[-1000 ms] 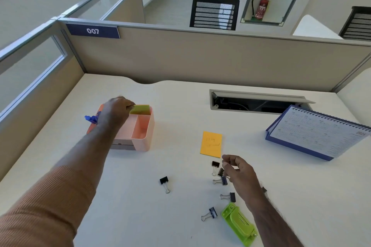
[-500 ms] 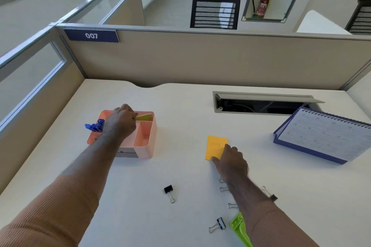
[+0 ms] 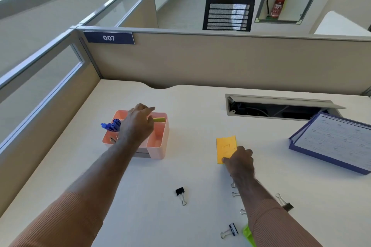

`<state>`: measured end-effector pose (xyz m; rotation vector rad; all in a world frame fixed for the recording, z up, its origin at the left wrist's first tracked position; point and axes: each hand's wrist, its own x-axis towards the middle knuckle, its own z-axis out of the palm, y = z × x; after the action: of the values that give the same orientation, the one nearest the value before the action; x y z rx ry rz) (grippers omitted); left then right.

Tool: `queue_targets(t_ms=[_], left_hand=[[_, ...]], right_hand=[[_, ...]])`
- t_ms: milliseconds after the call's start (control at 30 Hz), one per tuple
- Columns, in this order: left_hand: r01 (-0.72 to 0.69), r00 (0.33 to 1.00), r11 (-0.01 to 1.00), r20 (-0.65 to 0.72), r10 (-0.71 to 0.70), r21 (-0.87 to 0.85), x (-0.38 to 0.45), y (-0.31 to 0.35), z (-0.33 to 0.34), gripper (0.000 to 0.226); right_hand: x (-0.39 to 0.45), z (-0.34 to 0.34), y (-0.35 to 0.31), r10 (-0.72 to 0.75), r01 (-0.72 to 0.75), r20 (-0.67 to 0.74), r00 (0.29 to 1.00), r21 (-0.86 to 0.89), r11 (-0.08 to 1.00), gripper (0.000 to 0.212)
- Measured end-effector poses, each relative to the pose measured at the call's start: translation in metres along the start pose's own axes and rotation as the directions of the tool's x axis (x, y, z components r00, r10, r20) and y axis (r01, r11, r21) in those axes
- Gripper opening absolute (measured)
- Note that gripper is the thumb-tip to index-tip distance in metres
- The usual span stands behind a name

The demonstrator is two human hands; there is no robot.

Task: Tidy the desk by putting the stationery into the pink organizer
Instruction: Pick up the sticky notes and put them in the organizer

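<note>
Left hand [image 3: 138, 124] over pink organizer [image 3: 160, 146], fingers loosely spread, green pad [image 3: 159, 119] dropped inside. Right hand [image 3: 240, 163] pinching orange sticky pad [image 3: 225, 146] at near corner, likely to lift.

right arm hides binder clips [image 3: 235, 194] | green punch [image 3: 248, 235] cut off | note writing unreadable

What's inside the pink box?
The pink organizer holds blue pens on its left side, a yellow-green sticky pad at the back, and a binder clip in front. The left hand hides its middle.
</note>
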<state>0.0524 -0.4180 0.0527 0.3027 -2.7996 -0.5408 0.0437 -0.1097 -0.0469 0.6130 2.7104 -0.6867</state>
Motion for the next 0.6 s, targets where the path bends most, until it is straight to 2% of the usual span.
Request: queue_targets(t_ms=[167, 300, 400, 500, 600], left_hand=[[-0.025, 0.998, 0.996, 0.059, 0.03, -0.087, -0.015, 0.017, 0.005, 0.038], [-0.134, 0.98, 0.981, 0.125, 0.152, -0.141, -0.03, 0.034, 0.018, 0.039], [-0.188, 0.96, 0.951, 0.159, 0.231, -0.244, -0.039, 0.049, 0.026, 0.041], [-0.211, 0.926, 0.909, 0.225, 0.304, -0.359, -0.046, 0.067, 0.028, 0.054], [-0.088, 0.91, 0.865, 0.313, 0.271, -0.493, -0.05, 0.08, 0.023, 0.054]], right_hand=[[0.0, 0.001, 0.012, -0.124, 0.137, -0.07, 0.99, 0.231, 0.963, 0.035], [-0.008, -0.012, 0.012, -0.286, 0.301, -0.094, 0.954, 0.317, 0.9, 0.027], [-0.021, -0.025, 0.005, -0.397, 0.393, -0.084, 0.914, 0.423, 0.816, 0.011], [-0.04, -0.036, -0.004, -0.481, 0.449, -0.082, 0.873, 0.523, 0.725, 0.023], [-0.058, -0.044, -0.011, -0.531, 0.457, -0.07, 0.845, 0.61, 0.647, 0.04]])
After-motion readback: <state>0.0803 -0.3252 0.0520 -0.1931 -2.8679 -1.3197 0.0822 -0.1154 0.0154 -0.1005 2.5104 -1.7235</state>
